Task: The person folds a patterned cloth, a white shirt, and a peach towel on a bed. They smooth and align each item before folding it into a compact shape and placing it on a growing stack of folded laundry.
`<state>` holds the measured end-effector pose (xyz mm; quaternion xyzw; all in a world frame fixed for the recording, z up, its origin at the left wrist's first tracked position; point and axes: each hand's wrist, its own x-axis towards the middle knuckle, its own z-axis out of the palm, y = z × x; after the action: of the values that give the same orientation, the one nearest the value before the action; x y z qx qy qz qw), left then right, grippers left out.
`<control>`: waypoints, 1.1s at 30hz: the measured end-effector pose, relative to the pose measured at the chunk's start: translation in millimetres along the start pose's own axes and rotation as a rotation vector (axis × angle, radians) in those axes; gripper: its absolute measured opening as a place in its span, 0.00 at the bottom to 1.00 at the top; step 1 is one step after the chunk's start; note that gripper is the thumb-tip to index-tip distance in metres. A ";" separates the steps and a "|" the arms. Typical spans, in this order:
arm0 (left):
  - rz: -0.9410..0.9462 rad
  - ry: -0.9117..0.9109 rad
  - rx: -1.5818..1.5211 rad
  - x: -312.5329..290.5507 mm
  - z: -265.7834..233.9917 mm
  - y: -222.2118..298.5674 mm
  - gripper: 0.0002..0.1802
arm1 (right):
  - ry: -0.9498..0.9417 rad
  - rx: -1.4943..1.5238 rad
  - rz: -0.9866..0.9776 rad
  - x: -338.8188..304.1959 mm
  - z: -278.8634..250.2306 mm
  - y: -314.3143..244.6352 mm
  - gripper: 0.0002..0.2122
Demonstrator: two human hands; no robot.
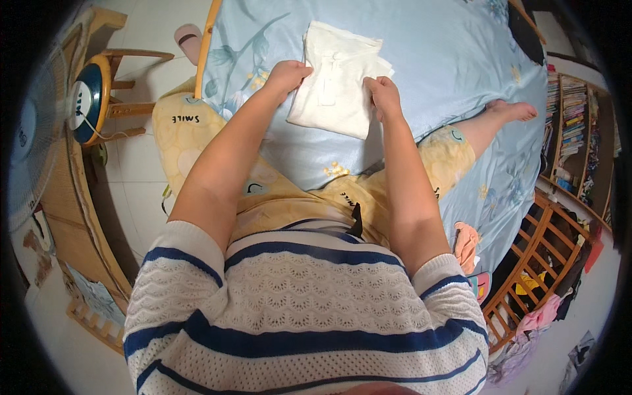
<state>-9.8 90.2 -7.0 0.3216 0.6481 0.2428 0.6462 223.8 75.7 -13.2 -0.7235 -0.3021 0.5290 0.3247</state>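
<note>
A folded white shirt lies on the light blue flowered bedsheet, with a small collar or placket detail and a stitched outline showing in its middle. My left hand is closed on its left edge, the thumb on top of the cloth. On the opposite side my right hand grips the right edge, thumb up and fingers curled beneath. The undersides of the fingers are partly hidden by the cloth.
My legs in yellow patterned trousers spread to both sides of the bed corner. At left stand a wooden stool and a fan; a pink slipper lies on the floor. A peach cloth, wooden crib and bookshelf are at right.
</note>
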 end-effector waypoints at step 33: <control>1.030 0.267 1.115 14.6 42.8 -31.1 0.37 | 0.253 -0.997 -0.749 -6.0 35.4 30.8 0.27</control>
<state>30.1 75.5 -41.7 0.8288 0.5157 0.1871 0.1103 191.0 57.6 -42.2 -0.6899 -0.7040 0.0856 0.1450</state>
